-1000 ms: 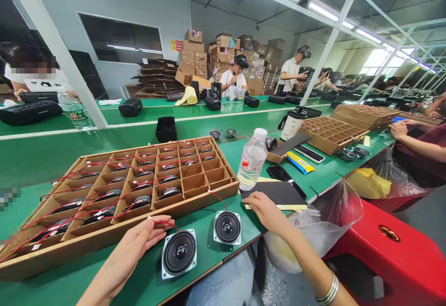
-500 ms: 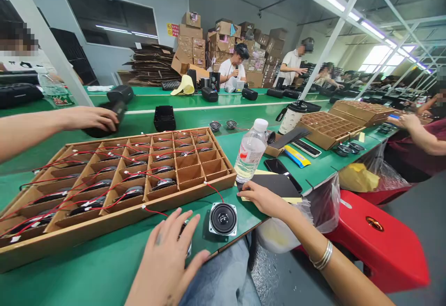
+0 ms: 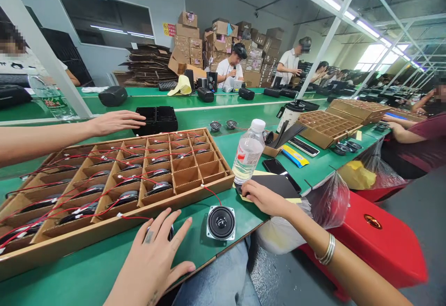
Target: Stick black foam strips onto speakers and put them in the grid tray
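Green bench (image 3: 69, 278) in a workshop, with boxes (image 3: 191, 41) stacked behind. Across it stands a divided cardboard tray (image 3: 69, 242) of speakers, two more lying loose in front. My left hand (image 3: 155, 245) is spread, fingers apart, above the nearer speaker (image 3: 170, 233), hiding most of it; I cannot tell whether they touch. My right hand (image 3: 263, 197) rests on a black sheet (image 3: 277, 189) beside a bottle (image 3: 248, 155), fingers bent; I cannot tell whether they grip. I judge this to be positioning over a loose speaker; the next move would call for fingertips around its frame, lead kept free. The right-hand speaker (image 3: 221, 222) lies face up: black cone, shiny dome, square silvery frame, red lead (image 3: 215, 191) reaching the tray's edge.
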Motion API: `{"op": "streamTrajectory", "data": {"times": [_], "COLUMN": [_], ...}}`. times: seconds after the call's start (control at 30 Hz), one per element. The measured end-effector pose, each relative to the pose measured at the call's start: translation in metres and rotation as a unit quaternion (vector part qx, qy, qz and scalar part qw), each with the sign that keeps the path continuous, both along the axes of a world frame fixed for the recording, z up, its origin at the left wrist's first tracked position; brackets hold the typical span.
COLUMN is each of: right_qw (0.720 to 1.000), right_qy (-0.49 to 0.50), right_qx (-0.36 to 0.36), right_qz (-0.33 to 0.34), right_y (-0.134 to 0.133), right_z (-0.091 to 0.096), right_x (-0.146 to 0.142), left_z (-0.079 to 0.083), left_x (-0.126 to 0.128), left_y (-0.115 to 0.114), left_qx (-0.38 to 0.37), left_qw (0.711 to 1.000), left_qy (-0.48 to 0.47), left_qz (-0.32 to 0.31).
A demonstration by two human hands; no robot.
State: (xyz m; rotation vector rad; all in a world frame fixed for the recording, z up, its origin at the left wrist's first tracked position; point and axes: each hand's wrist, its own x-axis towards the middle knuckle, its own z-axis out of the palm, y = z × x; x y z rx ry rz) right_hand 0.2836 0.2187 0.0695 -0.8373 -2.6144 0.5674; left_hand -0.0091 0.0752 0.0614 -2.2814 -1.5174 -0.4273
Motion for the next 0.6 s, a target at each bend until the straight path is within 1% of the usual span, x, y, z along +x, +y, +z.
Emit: {"op": "streamTrajectory", "data": {"times": [0.07, 0.1, 0.2, 0.3, 0.4, 0.5, 0.6], "right_qw": [1.0, 1.0, 0.999, 0.999, 0.998, 0.997, 0.996], "right_qy": [0.016, 0.022, 0.03, 0.032, 0.042, 0.059, 0.073], "right_qx": [-0.01, -0.014, -0.023, -0.027, -0.028, -0.026, -0.021], "right_qz": [-0.007, -0.011, -0.018, -0.021, -0.027, -0.038, -0.05], "right_y": [0.002, 0.002, 0.003, 0.005, 0.007, 0.006, -0.005], "right_z": [0.0, -0.001, -0.004, -0.008, -0.01, -0.01, -0.009], "right_x": [0.0, -0.001, -0.003, -0.006, -0.009, -0.009, -0.001], "left_z": [0.004, 0.006, 0.008, 0.005, -0.004, -0.013, -0.016], "left_x": [0.011, 0.017, 0.036, 0.056, 0.069, 0.072, 0.068], "left_y": [0.001, 0.003, 0.007, 0.01, 0.012, 0.016, 0.018], "left_qx": [0.013, 0.007, -0.044, -0.081, -0.101, -0.16, -0.201], "left_qw": [0.999, 0.999, 0.99, 0.96, 0.921, 0.896, 0.883], "left_qy": [-0.029, -0.048, -0.13, -0.268, -0.377, -0.413, -0.423], "left_qz": [-0.009, -0.014, -0.033, -0.031, -0.004, 0.005, -0.012]}}
